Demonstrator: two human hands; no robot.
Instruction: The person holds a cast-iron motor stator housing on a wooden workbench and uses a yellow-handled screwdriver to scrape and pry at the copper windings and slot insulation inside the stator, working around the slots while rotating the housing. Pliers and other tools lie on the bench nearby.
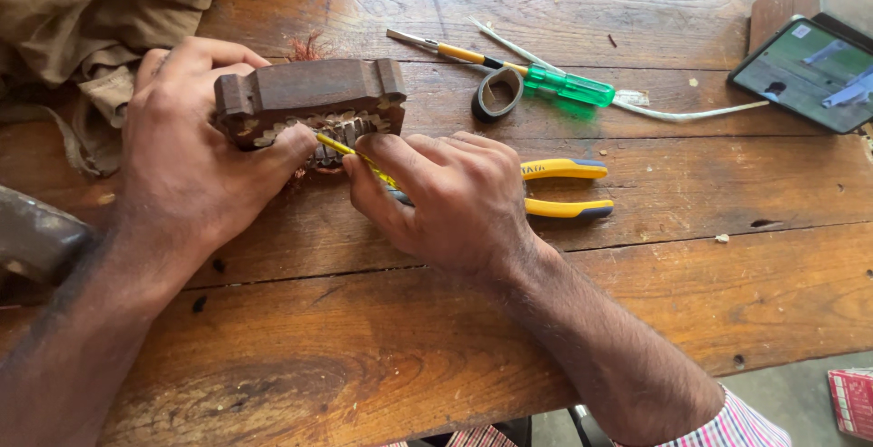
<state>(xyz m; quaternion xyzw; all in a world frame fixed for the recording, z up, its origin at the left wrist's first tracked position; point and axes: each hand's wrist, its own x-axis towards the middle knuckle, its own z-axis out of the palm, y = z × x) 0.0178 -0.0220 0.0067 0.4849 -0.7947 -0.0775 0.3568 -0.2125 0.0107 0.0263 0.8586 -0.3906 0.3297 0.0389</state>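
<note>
Right hand (455, 197) pinches a thin yellow strip (350, 151) against the slotted core (341, 129). Left hand (195, 151) clamps its wooden block (309, 92) on the table (364, 347).

- We saw a worn wooden table (564, 283), scarred with cracks and dark holes, lit by bright daylight
- Below its near edge we made out grey floor (800, 397)
- Crumpled brown cloth (100, 10) lay at the far-left corner
</note>
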